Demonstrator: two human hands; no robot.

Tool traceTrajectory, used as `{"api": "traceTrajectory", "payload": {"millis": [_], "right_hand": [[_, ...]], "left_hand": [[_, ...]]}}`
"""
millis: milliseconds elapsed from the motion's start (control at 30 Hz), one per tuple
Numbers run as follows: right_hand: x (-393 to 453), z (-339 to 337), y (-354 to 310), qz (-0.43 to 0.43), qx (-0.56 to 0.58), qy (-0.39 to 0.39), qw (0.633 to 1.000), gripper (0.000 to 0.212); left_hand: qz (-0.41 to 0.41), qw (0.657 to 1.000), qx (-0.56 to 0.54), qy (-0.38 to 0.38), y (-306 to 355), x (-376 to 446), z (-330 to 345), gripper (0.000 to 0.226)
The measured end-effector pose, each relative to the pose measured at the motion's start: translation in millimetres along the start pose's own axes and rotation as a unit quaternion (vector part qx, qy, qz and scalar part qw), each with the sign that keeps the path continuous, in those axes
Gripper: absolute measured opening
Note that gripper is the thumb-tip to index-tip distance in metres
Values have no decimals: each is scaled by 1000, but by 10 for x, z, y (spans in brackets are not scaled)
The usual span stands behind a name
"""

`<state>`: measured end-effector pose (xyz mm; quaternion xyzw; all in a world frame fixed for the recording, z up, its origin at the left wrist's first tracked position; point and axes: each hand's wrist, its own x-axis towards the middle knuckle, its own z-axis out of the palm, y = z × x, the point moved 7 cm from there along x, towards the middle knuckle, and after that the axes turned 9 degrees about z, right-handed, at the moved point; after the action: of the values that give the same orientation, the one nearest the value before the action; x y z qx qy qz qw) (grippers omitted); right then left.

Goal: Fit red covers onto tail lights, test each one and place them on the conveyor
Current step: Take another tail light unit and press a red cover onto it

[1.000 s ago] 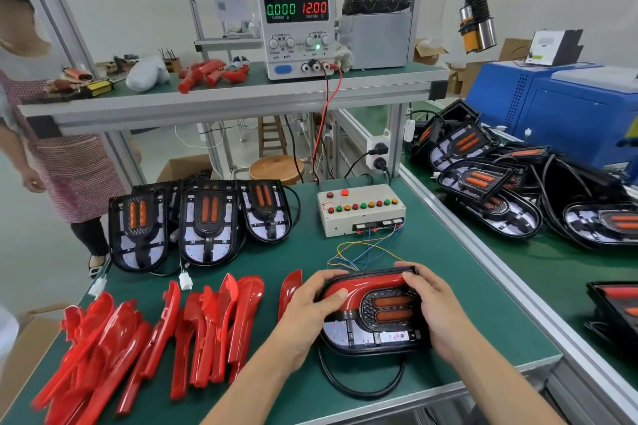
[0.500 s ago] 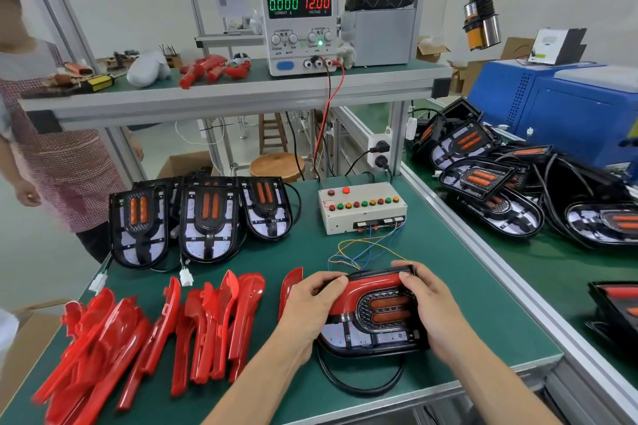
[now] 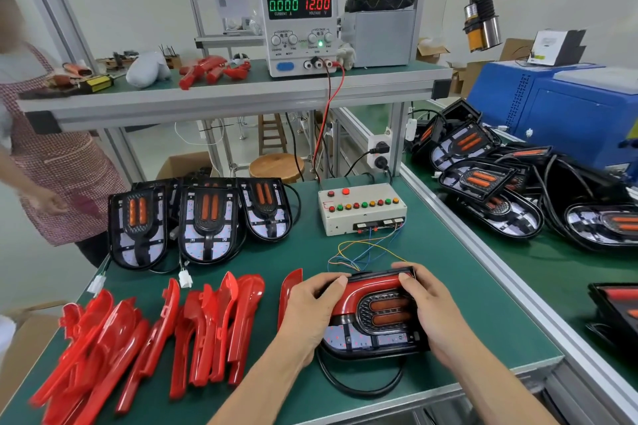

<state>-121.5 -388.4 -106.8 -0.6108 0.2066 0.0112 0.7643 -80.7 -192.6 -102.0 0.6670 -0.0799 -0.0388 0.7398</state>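
Head view looks down on a green-topped desk [image 3: 448, 286]. At about 5 o'clock, near the front edge, lies a black oval tail light with two orange bars [image 3: 379, 324], and a glossy red curved plastic cover [image 3: 366, 290] sits along its far and left rim. The left hand [image 3: 310, 310] grips the light's left end, fingers curled over the red cover. The right hand [image 3: 431, 307] grips the right end, fingers curled over the far edge, thumb resting on the cover. A black cable [image 3: 359, 386] loops from under the light toward the desk's front edge.

At 7 o'clock lies a loose heap of spare red covers [image 3: 148, 338]. At 10 o'clock three uncovered black tail lights [image 3: 203, 221] lie side by side. Just past the held light, at 1 o'clock, sits a cream test box with coloured buttons [image 3: 362, 209], thin coloured wires [image 3: 366, 252] trailing toward the hands. On the shelf above, at 12 o'clock, a white power supply [image 3: 300, 28] reads 0.000 and 12.00. At 3 o'clock more tail lights [image 3: 483, 179] are piled on a green conveyor [image 3: 552, 269]. At 9 o'clock stands a person in a checked apron [image 3: 62, 166].
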Motion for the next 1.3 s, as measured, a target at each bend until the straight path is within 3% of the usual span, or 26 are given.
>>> {"api": "traceTrajectory", "payload": {"millis": [233, 367, 667, 900, 1067, 1300], "right_hand": [[-10, -18, 11, -5, 0, -4, 1000, 22], [19, -54, 0, 10, 9, -5, 1000, 22], [106, -111, 79, 29, 67, 24, 997, 22], [93, -135, 93, 27, 64, 32, 997, 25], [83, -151, 143, 28, 68, 41, 996, 22], [38, -126, 110, 27, 73, 37, 996, 25]], "left_hand": [[46, 995, 84, 6, 9, -28, 12, 21], [-44, 999, -22, -16, -96, -34, -45, 30], [-114, 984, -134, -25, -106, -176, -47, 30], [-243, 944, -224, 10, -234, -215, 53, 33], [-206, 964, -167, 20, -166, -169, 74, 23], [-169, 982, -85, 13, -76, -116, 61, 31]]}}
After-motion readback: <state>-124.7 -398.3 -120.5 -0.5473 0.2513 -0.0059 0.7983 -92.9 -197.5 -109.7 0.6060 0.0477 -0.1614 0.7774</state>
